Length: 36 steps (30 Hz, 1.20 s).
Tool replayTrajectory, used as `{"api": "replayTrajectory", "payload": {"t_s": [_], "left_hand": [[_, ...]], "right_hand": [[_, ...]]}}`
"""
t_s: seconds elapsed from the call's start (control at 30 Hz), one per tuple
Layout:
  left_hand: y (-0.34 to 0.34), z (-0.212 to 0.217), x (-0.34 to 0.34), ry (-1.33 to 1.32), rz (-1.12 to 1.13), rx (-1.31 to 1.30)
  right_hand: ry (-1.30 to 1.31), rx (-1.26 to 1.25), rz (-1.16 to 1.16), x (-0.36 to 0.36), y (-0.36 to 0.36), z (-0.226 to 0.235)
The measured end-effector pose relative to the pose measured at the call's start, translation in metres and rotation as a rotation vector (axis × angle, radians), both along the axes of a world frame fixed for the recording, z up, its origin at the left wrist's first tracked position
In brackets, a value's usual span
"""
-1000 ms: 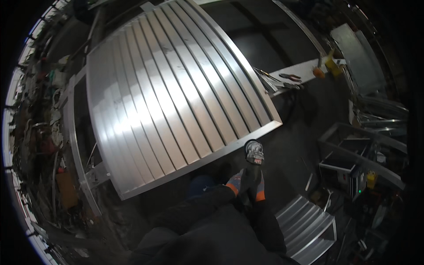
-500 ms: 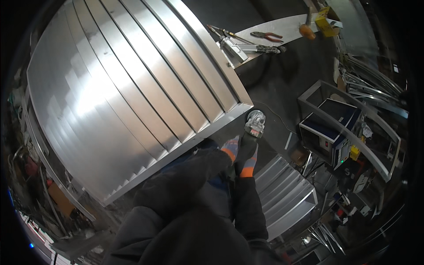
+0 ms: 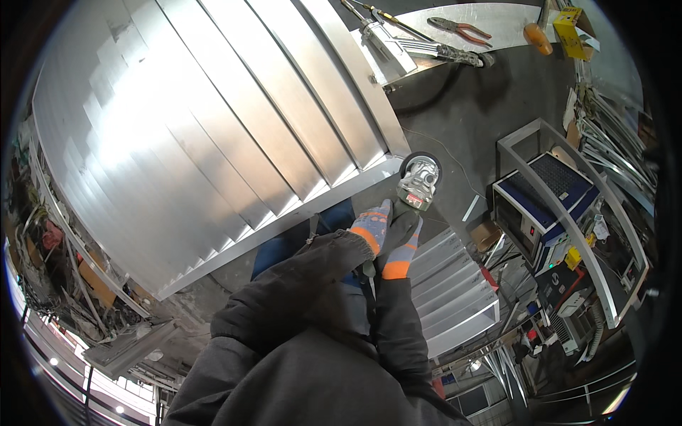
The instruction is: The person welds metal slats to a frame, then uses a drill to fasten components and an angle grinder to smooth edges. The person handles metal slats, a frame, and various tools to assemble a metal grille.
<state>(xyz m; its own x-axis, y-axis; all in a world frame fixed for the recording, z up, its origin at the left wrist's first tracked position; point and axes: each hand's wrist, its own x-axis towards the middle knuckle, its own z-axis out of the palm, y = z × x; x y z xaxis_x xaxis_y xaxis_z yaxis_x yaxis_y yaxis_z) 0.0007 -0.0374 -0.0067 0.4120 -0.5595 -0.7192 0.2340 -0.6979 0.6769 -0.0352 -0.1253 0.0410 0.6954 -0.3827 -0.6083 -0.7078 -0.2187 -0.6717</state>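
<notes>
My left hand (image 3: 373, 224), in a grey glove with an orange cuff, is closed round the dark body of an angle grinder (image 3: 417, 186). My right hand (image 3: 403, 254), gloved the same way, wraps the body from the other side. The grinder's silver head and round dark disc point away from me. Its disc lies beside the near right corner of a large slatted metal panel (image 3: 234, 142); whether they touch I cannot tell. My fingers are partly hidden by the gloves and the tool.
Beyond the panel, a curved metal sheet (image 3: 511, 15) carries pliers (image 3: 460, 30), a welding torch (image 3: 460, 55) and an orange-handled tool (image 3: 538, 39). To the right stand a blue-and-white machine (image 3: 543, 186) and a bent metal frame (image 3: 604, 284). A smaller slatted panel (image 3: 458, 298) lies near my right arm.
The whole view has shifted and become brighter. The grinder has turned slightly, so more of its disc shows beside the panel's corner. Both hands keep their hold.
</notes>
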Motion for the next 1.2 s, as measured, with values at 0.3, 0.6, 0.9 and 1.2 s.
{"api": "replayTrajectory", "payload": {"t_s": [0.3, 0.6, 0.9, 1.2], "left_hand": [[-0.001, -0.003, -0.02, -0.337, 0.284, -0.055], [0.0, 0.026, 0.012, -0.03, 0.27, -0.087], [-0.001, 0.027, 0.007, -0.008, 0.353, -0.08], [-0.008, 0.017, -0.002, -0.003, 0.43, -0.113]], "right_hand": [[0.023, -0.187, 0.057, 0.006, -0.003, 0.012], [-0.082, 0.025, -0.049, 0.002, -0.008, 0.007], [0.027, -0.119, 0.079, 0.011, -0.01, 0.016], [0.0, -0.128, 0.107, 0.012, -0.012, 0.019]]}}
